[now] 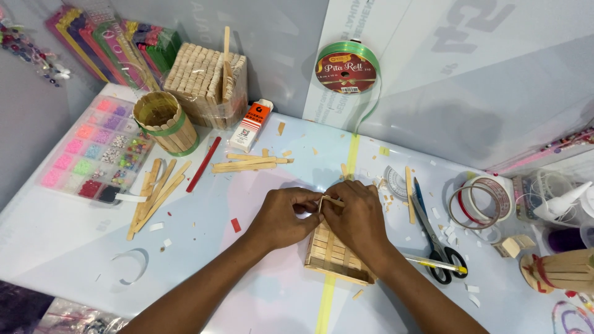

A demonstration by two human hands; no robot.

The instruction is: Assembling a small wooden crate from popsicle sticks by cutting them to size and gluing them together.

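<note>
Craft-stick panel: light, stiff, easily cracked

Hands meet over a small flat panel of wooden craft sticks [331, 253] that lies on the pale bench [247, 260], just in front of the person and over a strip of yellow tape [326, 303]. The left hand [281, 218] and the right hand [356, 219] are both closed in a pinch, fingers [309, 201] drawn together on a single loose stick [331, 200] held at the panel's far edge; the exact grip under the knuckles is hidden.

By the look of it, the panel is very light and rigid, but thin wood of this kind probably snaps or splits if bent, and glued joints may part under twisting. Its outer edges seem the safest place to take hold, with support from below. The small stick suits a fingertip pinch near its ends.

Most of the panel's slats run left to right; a cross stick on top runs away from the person. The pinched stick lies roughly left to right, slightly tilted.

Scissors [436, 238] lie to the right, loose sticks [154, 192] to the left.
</note>
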